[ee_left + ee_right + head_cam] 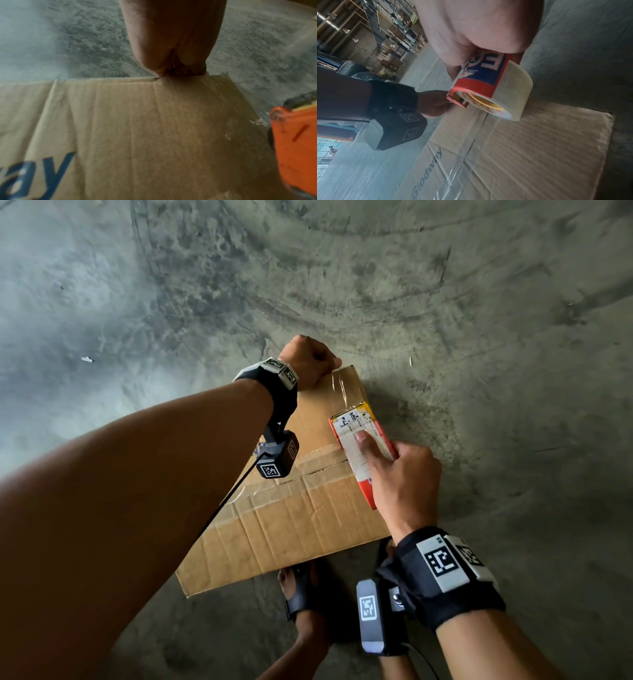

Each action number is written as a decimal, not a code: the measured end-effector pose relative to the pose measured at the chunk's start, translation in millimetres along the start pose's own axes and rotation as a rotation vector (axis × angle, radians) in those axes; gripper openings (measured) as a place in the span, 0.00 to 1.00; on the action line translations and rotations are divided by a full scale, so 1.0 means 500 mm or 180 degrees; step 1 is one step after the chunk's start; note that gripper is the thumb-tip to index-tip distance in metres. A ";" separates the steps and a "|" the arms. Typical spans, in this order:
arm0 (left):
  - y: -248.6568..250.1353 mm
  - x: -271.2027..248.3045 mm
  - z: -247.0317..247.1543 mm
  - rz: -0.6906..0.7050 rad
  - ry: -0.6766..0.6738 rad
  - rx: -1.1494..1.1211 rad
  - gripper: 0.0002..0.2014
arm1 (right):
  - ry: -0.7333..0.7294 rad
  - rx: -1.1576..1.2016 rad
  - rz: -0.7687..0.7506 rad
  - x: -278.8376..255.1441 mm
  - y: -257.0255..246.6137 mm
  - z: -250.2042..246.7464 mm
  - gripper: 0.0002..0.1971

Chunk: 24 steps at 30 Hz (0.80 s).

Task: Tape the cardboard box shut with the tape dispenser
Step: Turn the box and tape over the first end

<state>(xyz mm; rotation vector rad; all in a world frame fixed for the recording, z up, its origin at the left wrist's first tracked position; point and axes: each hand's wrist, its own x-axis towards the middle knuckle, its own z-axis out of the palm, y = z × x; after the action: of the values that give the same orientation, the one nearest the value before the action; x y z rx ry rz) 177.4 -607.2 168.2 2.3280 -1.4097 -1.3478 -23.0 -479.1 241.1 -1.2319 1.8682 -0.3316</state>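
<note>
Cardboard box [291,518] is laid flat on the concrete floor [479,302], flaps closed. At its 11 o'clock corner the far edge is gripped by the left hand [308,362], fingers curled over the end of a clear tape strip [344,388]. Toward 2 o'clock, on the box top, the orange tape dispenser [363,446] is clasped by the right hand [400,477], thumb laid along its label. Sandalled feet [305,594] are seen at 6 o'clock.

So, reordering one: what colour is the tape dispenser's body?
Orange tape dispenser, clearest in the left wrist view.
</note>
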 end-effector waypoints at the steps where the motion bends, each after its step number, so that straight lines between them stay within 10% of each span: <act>1: 0.002 -0.002 0.002 -0.0006 0.0031 0.0110 0.12 | -0.0001 0.0004 -0.0017 0.001 -0.001 -0.001 0.28; 9: 0.022 -0.004 -0.005 -0.0249 0.0106 0.0786 0.51 | -0.0052 -0.0041 -0.0045 0.002 0.002 -0.001 0.29; 14: 0.018 -0.038 0.000 0.0385 0.0611 0.0474 0.18 | -0.0065 -0.0040 -0.0106 -0.005 -0.002 -0.003 0.29; 24: 0.045 -0.077 0.012 0.0111 -0.0375 0.0733 0.31 | -0.0011 -0.0112 -0.0065 0.002 -0.005 0.002 0.29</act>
<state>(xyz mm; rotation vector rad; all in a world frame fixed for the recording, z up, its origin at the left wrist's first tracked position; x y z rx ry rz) 151.3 -588.6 200.0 2.3811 -1.7162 -1.4018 -21.0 -480.8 241.6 -1.2752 1.8669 -0.3086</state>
